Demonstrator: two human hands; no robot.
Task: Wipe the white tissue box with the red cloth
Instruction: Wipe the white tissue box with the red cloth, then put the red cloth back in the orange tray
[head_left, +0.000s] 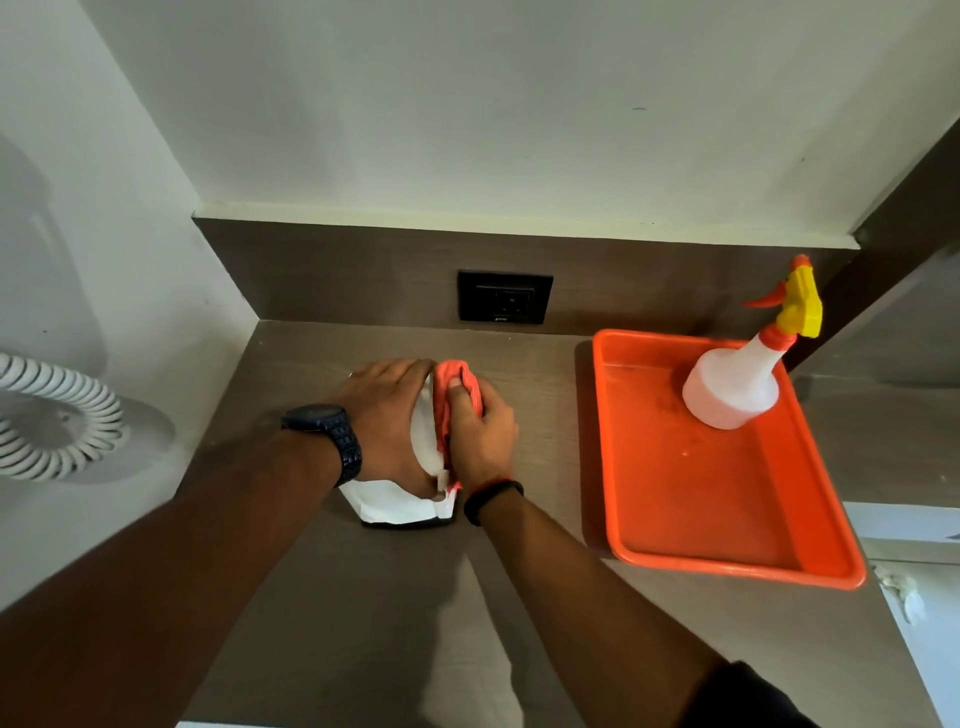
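Observation:
The white tissue box (387, 501) stands on the brown counter (363, 597), mostly covered by both hands. My left hand (384, 415), with a dark watch on the wrist, grips the box from the left and over its top. My right hand (480, 431) is closed on the red cloth (447, 395) and presses it against the box's right side. Only the near lower face of the box and a strip between the hands show.
An orange tray (691, 519) lies on the counter to the right, holding a white spray bottle (732, 387) with a yellow and orange trigger. A black wall socket (504, 297) is behind the hands. A white coiled cord (57, 415) hangs on the left wall.

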